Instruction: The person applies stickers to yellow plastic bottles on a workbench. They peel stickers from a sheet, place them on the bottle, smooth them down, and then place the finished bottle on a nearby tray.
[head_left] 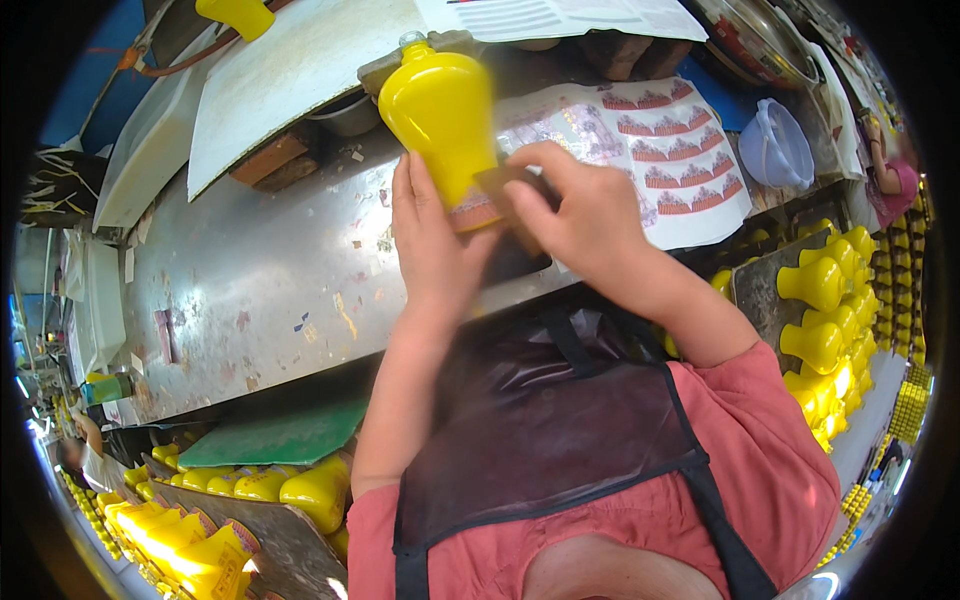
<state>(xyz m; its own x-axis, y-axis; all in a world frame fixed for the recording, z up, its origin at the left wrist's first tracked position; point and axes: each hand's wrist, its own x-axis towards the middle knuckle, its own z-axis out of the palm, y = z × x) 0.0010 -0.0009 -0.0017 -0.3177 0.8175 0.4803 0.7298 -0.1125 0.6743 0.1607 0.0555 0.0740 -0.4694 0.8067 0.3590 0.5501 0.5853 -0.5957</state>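
A dark apron is covering the front of a red shirt. At the lower left, several yellow bottles are lying beside a green sheet; at the right, further yellow bottles are lining a board. Their opaque walls are hiding any contents.

The left hand is partly opening, its fingers extending along the lower side of the main bottle and steadying it. The right hand is half closing, pinching a flat brown tool between thumb and fingers and holding it against the bottle's base end.

The main bottle is occupying a position over the metal table, its neck pointing away from the wearer. Its glossy yellow body is tapering from broad shoulders; a reddish patterned band is running near the base, and a greyish mouth is topping the neck.

Beyond, a printed sheet is displaying rows of reddish motifs. A metal bowl is sitting partly under a white board. A pale purple bucket is standing at the right, its contents being unclear.
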